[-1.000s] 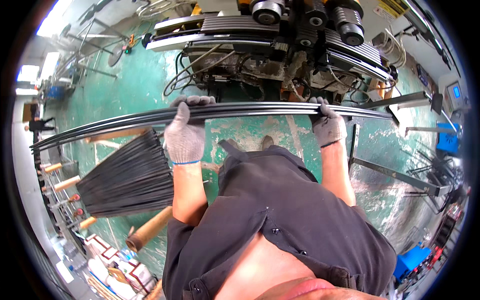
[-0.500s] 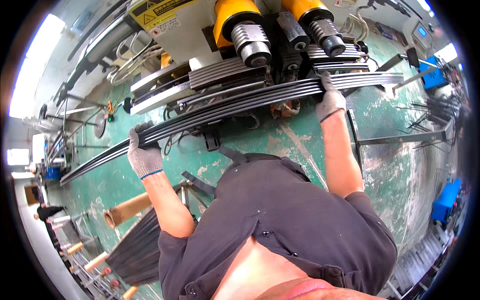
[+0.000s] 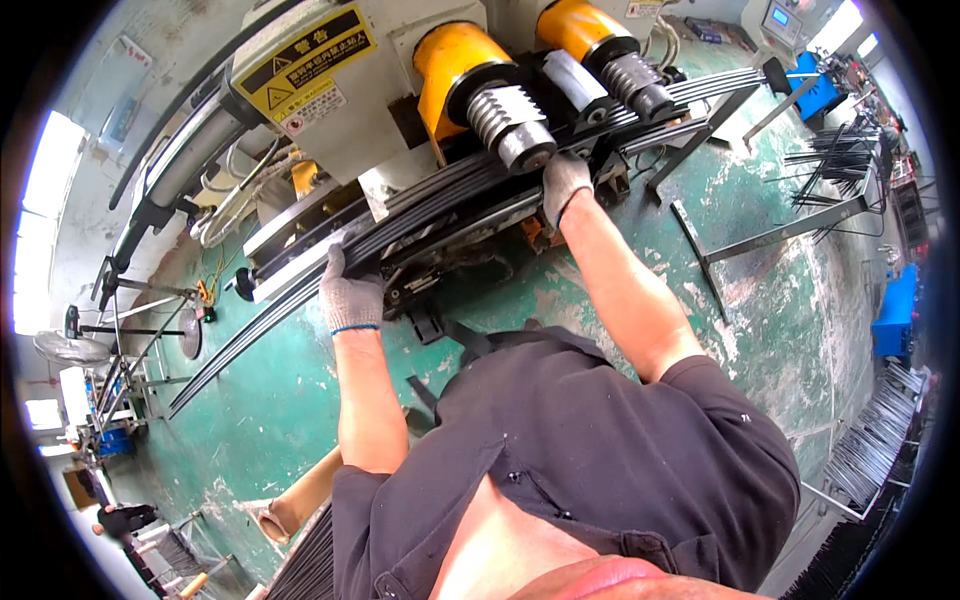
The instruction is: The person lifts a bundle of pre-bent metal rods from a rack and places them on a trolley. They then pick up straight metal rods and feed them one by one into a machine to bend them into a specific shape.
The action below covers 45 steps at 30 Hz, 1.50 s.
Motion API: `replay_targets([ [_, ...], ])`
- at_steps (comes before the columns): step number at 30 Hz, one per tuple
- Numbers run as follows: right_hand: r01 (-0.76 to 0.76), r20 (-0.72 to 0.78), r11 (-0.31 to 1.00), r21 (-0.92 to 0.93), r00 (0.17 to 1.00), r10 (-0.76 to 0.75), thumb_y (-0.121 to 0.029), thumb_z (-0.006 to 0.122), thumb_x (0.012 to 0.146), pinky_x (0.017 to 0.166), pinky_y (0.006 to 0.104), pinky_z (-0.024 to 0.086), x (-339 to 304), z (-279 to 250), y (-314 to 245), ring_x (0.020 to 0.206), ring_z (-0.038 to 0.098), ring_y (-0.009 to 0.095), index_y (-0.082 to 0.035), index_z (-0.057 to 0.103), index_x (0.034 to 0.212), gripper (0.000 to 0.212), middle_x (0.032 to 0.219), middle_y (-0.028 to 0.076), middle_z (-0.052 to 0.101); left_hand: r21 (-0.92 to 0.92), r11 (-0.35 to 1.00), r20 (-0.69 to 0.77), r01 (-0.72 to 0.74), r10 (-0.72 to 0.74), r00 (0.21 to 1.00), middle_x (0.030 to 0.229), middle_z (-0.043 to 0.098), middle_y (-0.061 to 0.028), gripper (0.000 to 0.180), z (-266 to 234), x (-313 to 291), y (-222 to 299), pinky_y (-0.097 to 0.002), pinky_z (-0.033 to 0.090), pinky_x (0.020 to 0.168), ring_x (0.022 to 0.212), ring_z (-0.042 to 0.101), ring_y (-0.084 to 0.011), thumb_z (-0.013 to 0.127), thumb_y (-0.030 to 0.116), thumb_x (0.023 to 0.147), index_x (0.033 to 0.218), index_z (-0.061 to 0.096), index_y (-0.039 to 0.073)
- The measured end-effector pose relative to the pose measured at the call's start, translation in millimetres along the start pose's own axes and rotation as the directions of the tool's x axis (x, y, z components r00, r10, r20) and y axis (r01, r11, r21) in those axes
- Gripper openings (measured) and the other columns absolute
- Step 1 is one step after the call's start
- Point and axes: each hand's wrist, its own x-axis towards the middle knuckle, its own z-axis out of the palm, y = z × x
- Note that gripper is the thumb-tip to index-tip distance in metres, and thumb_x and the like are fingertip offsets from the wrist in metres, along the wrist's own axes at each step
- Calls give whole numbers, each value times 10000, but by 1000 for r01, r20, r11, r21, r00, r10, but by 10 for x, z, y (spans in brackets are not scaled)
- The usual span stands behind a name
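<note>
A bundle of several long, dark metal rods (image 3: 250, 337) slants from the lower left up to the machine. My left hand (image 3: 352, 292), in a grey knit glove with a blue cuff edge, is closed round the bundle left of the rollers. My right hand (image 3: 567, 187), also gloved, grips farther along, just under the end of a ridged steel roller (image 3: 508, 122); its fingertips are partly hidden. The rods lie along the machine's front bed, below this roller and a second ridged roller (image 3: 632, 80). Orange housings (image 3: 455, 60) surround the roller shafts.
A yellow warning label (image 3: 305, 60) marks the pale machine body. At right stand a metal stand (image 3: 785, 232) and a blue box (image 3: 895, 310). A cardboard tube (image 3: 300, 495) lies lower left, near more dark rods (image 3: 305, 565). A person (image 3: 125, 520) is far left.
Both hands have carried the rods forward to the machine, under the rollers. My right hand has shifted left along the bundle, and my left hand has moved right, closer to the bed.
</note>
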Motion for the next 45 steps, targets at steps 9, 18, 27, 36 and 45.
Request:
replay_targets([
  [9, -185, 187, -34, 982, 935, 302, -341, 472, 1054, 936, 391, 489, 94, 353, -112, 1147, 679, 303, -34, 685, 1267, 431, 1249, 151, 733, -150, 956, 0, -251, 253, 967, 1283, 705, -208, 367, -1037, 296, 1139, -537, 462, 1178, 1277, 633, -366, 521, 243, 1096, 1246, 652, -66],
  [18, -208, 192, 12, 978, 925, 329, -310, 494, 1072, 940, 374, 478, 114, 377, -185, 1042, 660, 273, -12, 666, 1301, 413, 1195, 158, 721, 219, 957, 119, -189, 166, 979, 1261, 711, -143, 344, -255, 285, 121, -434, 502, 1117, 1192, 658, -273, 501, 233, 1123, 1282, 671, -21],
  [27, -210, 444, -614, 761, 858, 256, -390, 730, 975, 874, 366, 473, -4, -79, -153, 952, 613, 179, 61, 712, 1223, 515, 1112, 98, 741, -58, 965, 123, -256, 261, 957, 1256, 711, -181, 335, -699, 446, 746, -518, 478, 1147, 1227, 649, -346, 521, 228, 1098, 1241, 657, -43],
  [36, -226, 429, -567, 792, 866, 255, -454, 641, 1031, 864, 367, 495, -57, -257, -124, 948, 639, 213, 31, 687, 1257, 537, 1137, 107, 737, 10, 952, 26, -307, 307, 951, 1238, 715, -167, 330, -596, 497, 539, -465, 463, 1162, 1225, 639, -302, 505, 223, 1114, 1213, 677, -41],
  [45, -226, 378, -527, 819, 904, 199, -398, 540, 1069, 877, 361, 488, -98, -311, -131, 969, 645, 241, -52, 688, 1261, 423, 1112, 121, 731, 31, 960, -108, -279, 281, 954, 1255, 705, -182, 375, -503, 407, 437, -484, 483, 1146, 1218, 645, -337, 466, 239, 1129, 1242, 662, -60],
])
